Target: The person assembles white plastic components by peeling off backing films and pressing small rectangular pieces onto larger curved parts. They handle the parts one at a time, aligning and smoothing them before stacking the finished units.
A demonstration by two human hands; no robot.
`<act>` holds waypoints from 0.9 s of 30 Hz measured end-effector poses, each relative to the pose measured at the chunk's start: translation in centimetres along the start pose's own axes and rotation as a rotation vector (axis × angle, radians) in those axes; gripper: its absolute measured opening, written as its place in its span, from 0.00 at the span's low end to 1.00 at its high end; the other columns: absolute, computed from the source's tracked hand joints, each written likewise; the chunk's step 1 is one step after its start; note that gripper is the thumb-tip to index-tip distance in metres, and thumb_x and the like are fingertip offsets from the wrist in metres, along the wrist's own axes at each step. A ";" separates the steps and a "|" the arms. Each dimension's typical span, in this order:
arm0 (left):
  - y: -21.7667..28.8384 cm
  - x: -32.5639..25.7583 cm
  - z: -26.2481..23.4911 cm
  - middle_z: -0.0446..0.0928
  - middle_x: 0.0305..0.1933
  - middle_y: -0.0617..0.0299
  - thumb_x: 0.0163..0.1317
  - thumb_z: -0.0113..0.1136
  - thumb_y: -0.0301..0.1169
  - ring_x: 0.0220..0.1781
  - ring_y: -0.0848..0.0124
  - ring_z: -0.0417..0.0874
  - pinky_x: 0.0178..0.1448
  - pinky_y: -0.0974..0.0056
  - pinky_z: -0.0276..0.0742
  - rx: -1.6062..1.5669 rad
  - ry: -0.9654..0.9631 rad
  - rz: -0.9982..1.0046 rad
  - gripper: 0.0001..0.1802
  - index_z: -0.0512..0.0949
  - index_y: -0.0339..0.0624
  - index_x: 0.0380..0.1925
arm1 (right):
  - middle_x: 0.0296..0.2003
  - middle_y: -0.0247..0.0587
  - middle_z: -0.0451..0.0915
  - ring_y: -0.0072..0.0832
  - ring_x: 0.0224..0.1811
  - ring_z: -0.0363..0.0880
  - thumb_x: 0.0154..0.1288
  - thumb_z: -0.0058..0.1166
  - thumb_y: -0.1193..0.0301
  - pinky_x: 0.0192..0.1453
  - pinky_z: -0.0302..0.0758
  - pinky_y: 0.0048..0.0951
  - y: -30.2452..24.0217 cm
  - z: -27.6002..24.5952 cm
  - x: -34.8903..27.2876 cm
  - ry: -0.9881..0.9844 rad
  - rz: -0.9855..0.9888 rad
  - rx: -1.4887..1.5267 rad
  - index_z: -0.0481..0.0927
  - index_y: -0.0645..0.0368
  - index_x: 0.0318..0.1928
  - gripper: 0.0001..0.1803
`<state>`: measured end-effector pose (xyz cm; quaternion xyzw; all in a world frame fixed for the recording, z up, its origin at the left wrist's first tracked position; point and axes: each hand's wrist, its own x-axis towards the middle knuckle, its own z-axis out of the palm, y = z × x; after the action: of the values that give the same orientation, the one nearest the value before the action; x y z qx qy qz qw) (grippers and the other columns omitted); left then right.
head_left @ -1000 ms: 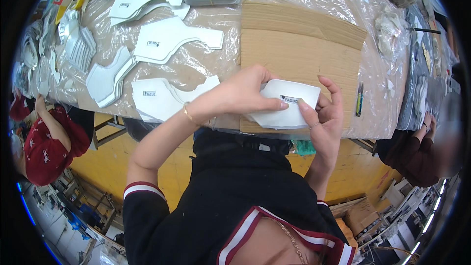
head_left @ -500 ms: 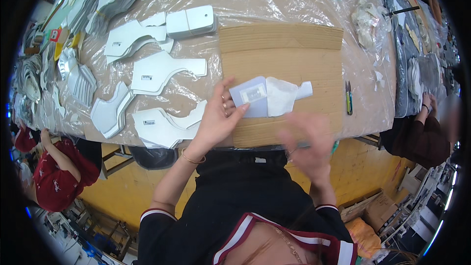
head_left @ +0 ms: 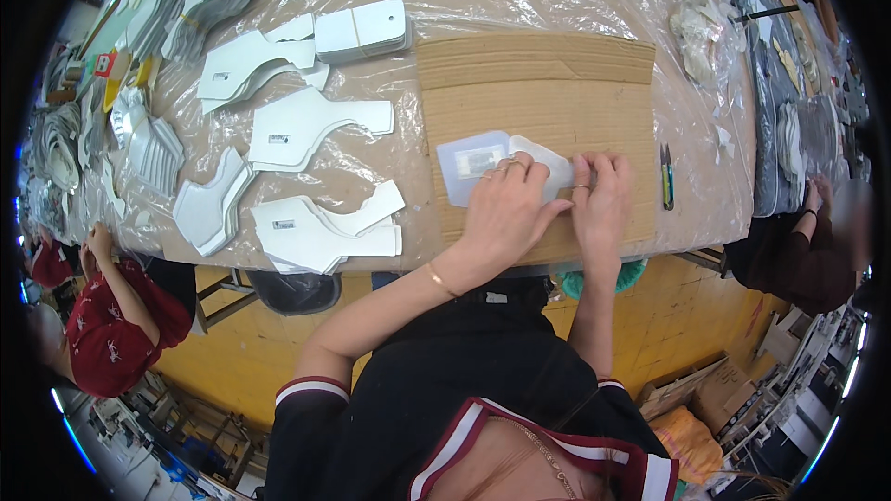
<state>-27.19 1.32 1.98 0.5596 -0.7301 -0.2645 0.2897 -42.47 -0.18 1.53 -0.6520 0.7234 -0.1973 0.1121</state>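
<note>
On a cardboard sheet [head_left: 534,83] lies a purplish translucent flat template [head_left: 459,187] with a white label stuck on it. Against its right side is a white cut piece [head_left: 554,163], partly under my fingers. My left hand [head_left: 506,213] rests over the white piece next to the template's edge, fingers stretched forward and thumb held out to the right. At the piece's narrow right end, my right hand [head_left: 601,199] has its fingers bent and closed down on it. That narrow end is hidden beneath the fingers.
Stacks of white cut pieces [head_left: 316,125] lie to the left, with a banded stack of white boards [head_left: 360,32] behind. A dark, slim cutter or pen [head_left: 667,176] lies right of the cardboard. Crumpled plastic [head_left: 701,37] sits farther right. Co-workers [head_left: 125,325] stand at both sides.
My left hand has moved right, off the template and onto the white piece. My right hand, blurred in the air before, has come down onto the piece's right end.
</note>
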 end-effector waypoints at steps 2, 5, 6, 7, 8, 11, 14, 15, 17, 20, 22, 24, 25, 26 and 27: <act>0.0 0.5 0.8 0.75 0.45 0.51 0.53 0.72 0.45 0.45 0.55 0.79 0.43 0.55 0.75 0.131 -0.025 0.038 0.25 0.75 0.38 0.40 | 0.42 0.47 0.74 0.45 0.48 0.73 0.66 0.59 0.67 0.51 0.71 0.42 1.2 -0.5 0.6 0.102 -0.145 -0.031 0.80 0.60 0.43 0.10; -0.6 0.3 0.9 0.75 0.44 0.53 0.51 0.71 0.48 0.43 0.59 0.79 0.43 0.57 0.74 0.266 -0.023 0.175 0.26 0.75 0.40 0.39 | 0.43 0.47 0.73 0.46 0.47 0.71 0.65 0.61 0.68 0.50 0.69 0.43 2.3 -1.0 0.3 0.057 -0.170 0.009 0.79 0.60 0.40 0.10; -0.6 0.0 0.9 0.75 0.44 0.54 0.51 0.71 0.48 0.42 0.60 0.78 0.43 0.57 0.73 0.279 -0.032 0.225 0.26 0.75 0.41 0.39 | 0.43 0.47 0.72 0.46 0.47 0.70 0.65 0.61 0.68 0.50 0.69 0.43 2.5 -1.1 0.0 0.011 -0.149 0.037 0.79 0.61 0.39 0.09; -0.7 -0.3 0.9 0.74 0.43 0.55 0.51 0.71 0.48 0.42 0.61 0.78 0.44 0.57 0.73 0.306 -0.025 0.283 0.25 0.75 0.41 0.38 | 0.42 0.47 0.72 0.45 0.46 0.70 0.64 0.62 0.68 0.49 0.69 0.43 2.6 -1.2 -0.2 -0.006 -0.149 0.053 0.78 0.61 0.39 0.09; -0.7 -0.5 1.1 0.75 0.43 0.56 0.52 0.71 0.48 0.42 0.62 0.78 0.44 0.58 0.72 0.311 -0.028 0.288 0.24 0.75 0.41 0.37 | 0.41 0.46 0.72 0.45 0.46 0.70 0.64 0.62 0.69 0.49 0.69 0.43 2.6 -1.3 -0.5 -0.024 -0.149 0.069 0.78 0.61 0.39 0.09; -1.0 -0.8 1.6 0.75 0.40 0.59 0.54 0.69 0.45 0.41 0.65 0.77 0.44 0.58 0.71 0.388 -0.011 0.352 0.20 0.77 0.42 0.35 | 0.39 0.46 0.71 0.45 0.44 0.70 0.63 0.63 0.69 0.47 0.68 0.43 2.5 -1.5 -1.4 -0.055 -0.129 0.092 0.76 0.60 0.38 0.10; -1.4 -1.2 1.7 0.76 0.38 0.61 0.56 0.68 0.42 0.39 0.67 0.77 0.44 0.58 0.70 0.458 0.012 0.438 0.16 0.78 0.41 0.33 | 0.37 0.45 0.71 0.44 0.43 0.70 0.63 0.64 0.69 0.46 0.68 0.43 2.3 -1.5 -1.6 -0.047 -0.091 0.122 0.76 0.60 0.37 0.10; -1.5 -1.3 1.6 0.76 0.37 0.62 0.57 0.67 0.41 0.39 0.67 0.77 0.44 0.58 0.70 0.447 0.033 0.456 0.15 0.78 0.41 0.33 | 0.37 0.45 0.71 0.44 0.42 0.70 0.63 0.64 0.69 0.46 0.68 0.43 2.2 -1.5 -1.6 -0.046 -0.080 0.139 0.76 0.60 0.37 0.11; -1.6 -1.7 1.6 0.76 0.36 0.63 0.57 0.67 0.38 0.38 0.68 0.77 0.44 0.57 0.70 0.429 0.060 0.472 0.13 0.79 0.40 0.32 | 0.37 0.45 0.71 0.44 0.42 0.71 0.63 0.64 0.69 0.46 0.68 0.43 2.1 -1.4 -1.6 -0.041 -0.076 0.132 0.76 0.60 0.37 0.10; -1.5 -2.1 1.7 0.76 0.35 0.63 0.58 0.66 0.37 0.38 0.69 0.76 0.44 0.56 0.70 0.443 0.062 0.464 0.11 0.79 0.40 0.33 | 0.37 0.45 0.71 0.44 0.42 0.71 0.63 0.63 0.68 0.46 0.68 0.43 2.1 -1.3 -1.6 -0.033 -0.087 0.109 0.76 0.59 0.37 0.10; -1.3 -2.0 1.8 0.76 0.35 0.64 0.58 0.66 0.36 0.39 0.69 0.77 0.44 0.54 0.70 0.500 0.042 0.462 0.10 0.79 0.41 0.32 | 0.37 0.44 0.71 0.44 0.42 0.71 0.63 0.63 0.68 0.46 0.68 0.43 2.2 -1.2 -1.6 -0.020 -0.100 0.086 0.76 0.59 0.37 0.10; -1.0 -1.8 1.7 0.76 0.34 0.63 0.58 0.65 0.32 0.37 0.67 0.78 0.43 0.56 0.72 0.407 0.045 0.438 0.07 0.79 0.41 0.32 | 0.37 0.44 0.71 0.44 0.42 0.71 0.63 0.63 0.67 0.46 0.68 0.43 2.2 -1.1 -1.7 -0.001 -0.117 0.058 0.76 0.58 0.38 0.10; -0.9 -1.6 1.4 0.76 0.33 0.62 0.59 0.65 0.30 0.36 0.66 0.78 0.42 0.56 0.72 0.366 0.065 0.431 0.05 0.79 0.41 0.32 | 0.38 0.44 0.71 0.43 0.43 0.71 0.64 0.62 0.67 0.47 0.68 0.43 2.1 -1.0 -1.7 0.000 -0.117 0.037 0.76 0.58 0.38 0.10; -0.9 -1.5 1.0 0.76 0.33 0.62 0.59 0.64 0.28 0.35 0.66 0.79 0.40 0.58 0.73 0.181 0.068 0.290 0.04 0.79 0.40 0.32 | 0.38 0.44 0.72 0.43 0.43 0.71 0.64 0.62 0.66 0.47 0.68 0.43 2.1 -1.0 -1.8 0.002 -0.118 0.016 0.76 0.57 0.38 0.10; -1.0 -1.4 0.4 0.77 0.32 0.63 0.60 0.63 0.26 0.34 0.67 0.79 0.39 0.60 0.73 -0.002 0.090 0.159 0.02 0.79 0.40 0.32 | 0.39 0.43 0.72 0.43 0.44 0.72 0.64 0.62 0.66 0.48 0.68 0.43 1.9 -1.0 -1.9 0.006 -0.119 -0.004 0.76 0.57 0.38 0.10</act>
<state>-26.51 2.44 0.84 0.5109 -0.7581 -0.2158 0.3430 -44.39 1.97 1.41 -0.6934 0.6843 -0.2041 0.0966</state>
